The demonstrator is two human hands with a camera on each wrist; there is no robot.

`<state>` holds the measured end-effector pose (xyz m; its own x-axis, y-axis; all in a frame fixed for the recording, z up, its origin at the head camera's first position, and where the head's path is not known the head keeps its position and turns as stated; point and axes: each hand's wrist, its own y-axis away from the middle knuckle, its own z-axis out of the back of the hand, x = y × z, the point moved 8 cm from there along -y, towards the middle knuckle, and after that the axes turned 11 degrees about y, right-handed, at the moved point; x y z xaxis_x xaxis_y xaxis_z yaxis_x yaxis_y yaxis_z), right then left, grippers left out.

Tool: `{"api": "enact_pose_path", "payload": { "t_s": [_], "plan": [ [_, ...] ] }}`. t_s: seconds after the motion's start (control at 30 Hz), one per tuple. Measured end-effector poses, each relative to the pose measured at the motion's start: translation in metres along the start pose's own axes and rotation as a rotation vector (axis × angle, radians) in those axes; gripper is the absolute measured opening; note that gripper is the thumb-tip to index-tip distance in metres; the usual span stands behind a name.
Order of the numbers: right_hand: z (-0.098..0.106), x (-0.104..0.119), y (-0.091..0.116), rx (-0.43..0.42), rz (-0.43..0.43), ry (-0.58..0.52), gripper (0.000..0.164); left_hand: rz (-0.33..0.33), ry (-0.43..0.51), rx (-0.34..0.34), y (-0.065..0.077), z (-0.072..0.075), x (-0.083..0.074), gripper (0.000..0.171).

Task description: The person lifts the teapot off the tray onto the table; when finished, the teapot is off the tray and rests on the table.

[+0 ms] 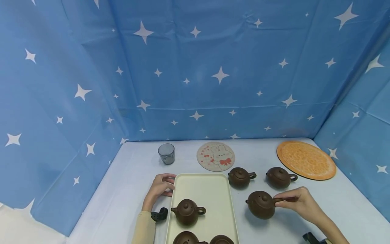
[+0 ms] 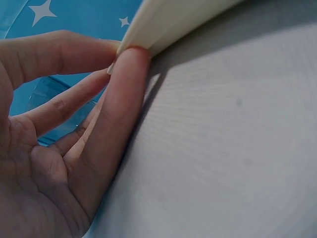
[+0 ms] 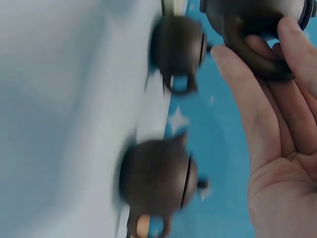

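One dark-brown teapot (image 1: 261, 206) hangs above the white table (image 1: 259, 237) beside the cream tray (image 1: 202, 187), your right hand (image 1: 300, 202) pinching its handle (image 3: 272, 70), your left hand (image 1: 160, 185) the tray's rim: apparently a carry step, the next move calling for a level pot.

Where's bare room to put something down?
Free: the tray's far end; the table left of the left hand; between glass and rabbit mat. Crowded: the tray's near end, with teapots, and around two teapots beyond the right hand.
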<state>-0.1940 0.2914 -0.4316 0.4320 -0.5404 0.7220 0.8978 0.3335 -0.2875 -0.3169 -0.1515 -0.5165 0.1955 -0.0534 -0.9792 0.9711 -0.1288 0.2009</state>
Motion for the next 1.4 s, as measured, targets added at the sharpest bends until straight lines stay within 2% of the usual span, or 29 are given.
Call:
{"api": "enact_pose_path", "payload": {
  "t_s": [0.27, 0.43, 0.63, 0.83, 1.03, 1.4],
  "plan": [
    [0.041, -0.036, 0.030, 0.010, -0.116, 0.054, 0.016, 0.002, 0.008, -0.020, -0.001, 0.001, 0.002, 0.049],
    [0.053, -0.058, 0.044, 0.034, -0.164, 0.037, 0.016, 0.003, 0.002, -0.025, -0.003, 0.001, 0.003, 0.049],
    [0.062, -0.074, 0.051, 0.032, -0.181, 0.087, 0.016, -0.002, -0.003, -0.032, -0.003, 0.002, 0.003, 0.049],
    [0.064, -0.086, 0.056, 0.053, -0.221, 0.070, 0.016, -0.005, -0.006, -0.032, -0.002, 0.001, 0.004, 0.049],
    [0.061, -0.092, 0.056, 0.073, -0.213, 0.027, 0.016, -0.007, -0.008, -0.032, -0.002, 0.001, 0.003, 0.049],
    [0.058, -0.098, 0.055, 0.104, -0.228, 0.043, 0.015, -0.005, -0.002, -0.026, -0.001, 0.001, 0.003, 0.050]
  ]
}}
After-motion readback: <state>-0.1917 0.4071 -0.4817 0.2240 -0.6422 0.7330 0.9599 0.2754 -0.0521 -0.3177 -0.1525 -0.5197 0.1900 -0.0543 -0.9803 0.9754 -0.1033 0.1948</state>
